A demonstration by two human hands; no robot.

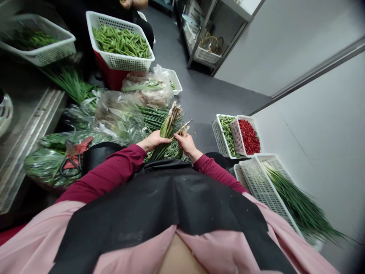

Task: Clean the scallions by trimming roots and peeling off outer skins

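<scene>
My left hand [153,140] is closed around a bunch of green stalks [169,125] with pale, brownish, dirty ends pointing up and away; they look like scallions or green garlic. Just to the right, my right hand [186,144] pinches a thin stalk [186,123] whose pale end sticks out past the fingers. Some whitish dry leaf shows by that hand. Long green leaves [156,117] lie behind the bunch, and loose green trimmings [168,153] lie below it, partly hidden by my hands and the black apron [173,194].
Plastic bags of greens [116,114] crowd the left, with black-handled scissors [70,165] on one. A basket of green pods [122,42] stands ahead near another person's hand [126,3]. Rightward are baskets of red chilies [248,137] and scallions [296,194] by the wall.
</scene>
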